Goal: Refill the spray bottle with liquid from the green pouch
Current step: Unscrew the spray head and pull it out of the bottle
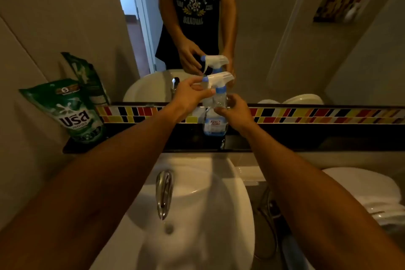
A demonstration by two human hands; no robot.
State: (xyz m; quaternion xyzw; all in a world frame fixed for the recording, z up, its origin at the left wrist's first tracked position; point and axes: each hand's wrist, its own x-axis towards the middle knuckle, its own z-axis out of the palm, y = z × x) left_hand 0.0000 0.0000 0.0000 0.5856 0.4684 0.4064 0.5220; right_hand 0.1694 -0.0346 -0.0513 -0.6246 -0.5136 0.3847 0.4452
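While hands grip bottle (214, 120), pouch (74, 112) reads "USA".

Shelf (135, 138) lies bare between green pouch (74, 114) and spray bottle (214, 116) — mirror (285, 50) blocks behind.

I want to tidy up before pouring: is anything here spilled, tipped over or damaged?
Nothing stands out. The spray bottle stands upright on the dark shelf with its trigger head on, both hands at it. The green pouch leans against the wall, apparently unopened. No spill shows on the shelf or in the sink.
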